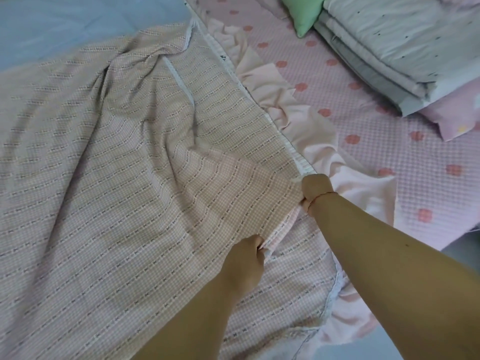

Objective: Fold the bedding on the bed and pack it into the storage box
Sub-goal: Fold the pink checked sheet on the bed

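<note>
1. Nearest: left hand (pixel 246 258) bunched on a fold of the checked blanket (pixel 109 178), fingers curled and pinching cloth.
2. Just beyond: right hand (pixel 315 190) gripping the same fold at the ruffled edge (pixel 319 136), fingers closed round it.
3. Spread rumpled over the bed (pixel 389 152); likely light, limp, easily creased, so best taken at corners or hem.
4. Farthest: folded quilt (pixel 389 48), green pillow (pixel 306 11); storage box unseen.

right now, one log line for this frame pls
stage: folding | left hand: grips checked blanket edge | right hand: grips its frilled edge | folded grey quilt: on bed, top right | storage box: not in view
</note>
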Available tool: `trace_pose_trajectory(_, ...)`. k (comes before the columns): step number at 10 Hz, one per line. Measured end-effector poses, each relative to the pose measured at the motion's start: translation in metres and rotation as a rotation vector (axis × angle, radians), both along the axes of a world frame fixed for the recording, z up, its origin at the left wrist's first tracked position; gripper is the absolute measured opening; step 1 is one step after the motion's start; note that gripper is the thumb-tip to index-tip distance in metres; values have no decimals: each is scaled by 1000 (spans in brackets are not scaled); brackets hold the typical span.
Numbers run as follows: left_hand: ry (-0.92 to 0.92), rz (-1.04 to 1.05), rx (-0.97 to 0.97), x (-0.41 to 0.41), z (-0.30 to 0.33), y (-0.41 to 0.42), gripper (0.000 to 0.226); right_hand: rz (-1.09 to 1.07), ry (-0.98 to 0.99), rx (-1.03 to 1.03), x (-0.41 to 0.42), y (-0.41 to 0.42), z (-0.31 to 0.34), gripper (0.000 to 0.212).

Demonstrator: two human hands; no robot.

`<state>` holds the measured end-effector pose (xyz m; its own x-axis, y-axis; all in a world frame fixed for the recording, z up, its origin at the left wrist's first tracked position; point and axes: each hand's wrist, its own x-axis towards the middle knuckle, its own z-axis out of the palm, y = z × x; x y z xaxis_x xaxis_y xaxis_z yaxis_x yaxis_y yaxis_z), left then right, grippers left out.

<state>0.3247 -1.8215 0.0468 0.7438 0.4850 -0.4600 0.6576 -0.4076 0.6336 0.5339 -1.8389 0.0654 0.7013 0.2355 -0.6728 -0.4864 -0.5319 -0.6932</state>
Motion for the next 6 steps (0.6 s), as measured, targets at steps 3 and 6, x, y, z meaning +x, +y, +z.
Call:
trace_pose_trajectory(3,5,-218,-33,-11,27,-29,32,218,102,127,12,-91,20,13)
trace_pose_trajectory(6,-10,-384,-109,-1,35,-96,18,-57,-203,-224,10,-204,-11,39)
